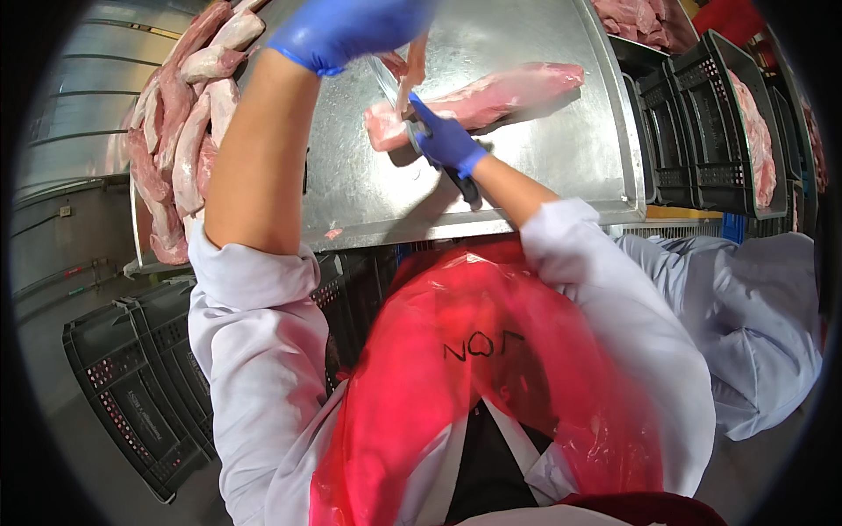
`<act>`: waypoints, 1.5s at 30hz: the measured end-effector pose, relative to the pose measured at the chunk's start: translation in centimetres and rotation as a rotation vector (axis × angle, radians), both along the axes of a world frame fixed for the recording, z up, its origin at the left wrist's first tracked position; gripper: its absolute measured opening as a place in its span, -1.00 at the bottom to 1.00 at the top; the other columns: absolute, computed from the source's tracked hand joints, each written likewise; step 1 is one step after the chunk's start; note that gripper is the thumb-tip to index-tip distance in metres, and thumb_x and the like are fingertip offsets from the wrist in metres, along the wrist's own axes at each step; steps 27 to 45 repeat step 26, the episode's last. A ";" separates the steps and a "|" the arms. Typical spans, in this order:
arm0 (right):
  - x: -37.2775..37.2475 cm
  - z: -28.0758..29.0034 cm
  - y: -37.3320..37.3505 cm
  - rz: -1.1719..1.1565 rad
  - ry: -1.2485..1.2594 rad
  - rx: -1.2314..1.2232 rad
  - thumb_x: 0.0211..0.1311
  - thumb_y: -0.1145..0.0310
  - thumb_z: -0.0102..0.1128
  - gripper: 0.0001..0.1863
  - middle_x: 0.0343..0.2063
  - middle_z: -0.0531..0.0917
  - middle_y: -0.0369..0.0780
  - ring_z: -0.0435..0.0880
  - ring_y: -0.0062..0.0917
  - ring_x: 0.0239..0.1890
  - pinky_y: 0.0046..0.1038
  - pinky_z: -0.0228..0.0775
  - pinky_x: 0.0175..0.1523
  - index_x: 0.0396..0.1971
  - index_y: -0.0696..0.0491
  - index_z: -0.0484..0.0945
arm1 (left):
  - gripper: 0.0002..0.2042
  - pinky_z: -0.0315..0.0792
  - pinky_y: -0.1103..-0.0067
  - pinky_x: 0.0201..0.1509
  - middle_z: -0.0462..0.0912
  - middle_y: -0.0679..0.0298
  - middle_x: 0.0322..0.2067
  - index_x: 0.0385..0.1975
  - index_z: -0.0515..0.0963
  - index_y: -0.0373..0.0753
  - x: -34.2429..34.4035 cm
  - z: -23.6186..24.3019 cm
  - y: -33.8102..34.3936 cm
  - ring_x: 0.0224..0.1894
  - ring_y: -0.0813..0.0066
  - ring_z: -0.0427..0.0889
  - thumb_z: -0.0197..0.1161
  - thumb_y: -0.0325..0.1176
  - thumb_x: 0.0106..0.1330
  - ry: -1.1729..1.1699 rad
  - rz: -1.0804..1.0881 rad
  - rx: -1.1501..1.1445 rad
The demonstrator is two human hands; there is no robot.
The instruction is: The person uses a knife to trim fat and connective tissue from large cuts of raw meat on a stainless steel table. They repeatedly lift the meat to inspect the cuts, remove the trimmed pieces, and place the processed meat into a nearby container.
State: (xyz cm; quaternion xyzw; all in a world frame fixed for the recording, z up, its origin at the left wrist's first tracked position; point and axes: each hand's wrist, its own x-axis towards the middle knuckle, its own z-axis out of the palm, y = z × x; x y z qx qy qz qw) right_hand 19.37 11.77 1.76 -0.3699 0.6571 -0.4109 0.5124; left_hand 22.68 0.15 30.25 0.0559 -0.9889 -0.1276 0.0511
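My right hand [449, 145], in a blue glove, is closed round the black handle of a knife [469, 191]. The blade points up and left, over the near-left end of a long pink cut of meat [513, 92] lying on the steel table. My left hand [351, 31], also gloved in blue, is raised at the top edge, slightly blurred. A thin strip of meat [414, 66] hangs from it down to the blade; its fingers are partly out of view, but they appear closed on the strip's upper end.
The steel table [360, 206] has a raised rim. Several long meat pieces [189, 131] are heaped on its left. Black crates [702, 131] with meat stand at the right; another black crate [145, 386] is low at the left. A person's pale sleeve [745, 316] is close on my right.
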 end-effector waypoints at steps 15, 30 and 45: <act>6.8 1.8 -0.9 0.439 -0.003 0.020 0.20 0.43 -0.01 -0.11 -0.53 0.58 -0.13 0.56 -0.49 -0.57 -0.35 0.50 -0.40 0.54 -0.34 -0.06 | -0.71 0.51 0.48 -0.04 0.65 0.23 -0.11 0.04 0.53 -0.40 19.3 9.2 -3.3 -0.10 0.45 0.65 0.11 -0.39 0.43 0.616 0.400 0.282; -6.7 -3.1 9.4 0.100 0.342 -0.009 0.31 0.26 0.10 -0.18 -0.46 0.73 0.00 0.78 -0.24 -0.41 -0.28 0.62 -0.18 0.53 -0.30 -0.03 | -0.63 0.23 0.43 0.29 0.48 0.33 -0.18 -0.04 0.54 -0.29 63.3 5.1 11.8 -0.05 0.50 0.40 0.38 -0.28 0.21 0.340 1.221 -0.085; -6.7 -3.1 9.4 0.100 0.342 -0.009 0.31 0.26 0.10 -0.18 -0.46 0.73 0.00 0.78 -0.24 -0.41 -0.28 0.62 -0.18 0.53 -0.30 -0.03 | -0.63 0.23 0.43 0.29 0.48 0.33 -0.18 -0.04 0.54 -0.29 63.3 5.1 11.8 -0.05 0.50 0.40 0.38 -0.28 0.21 0.340 1.221 -0.085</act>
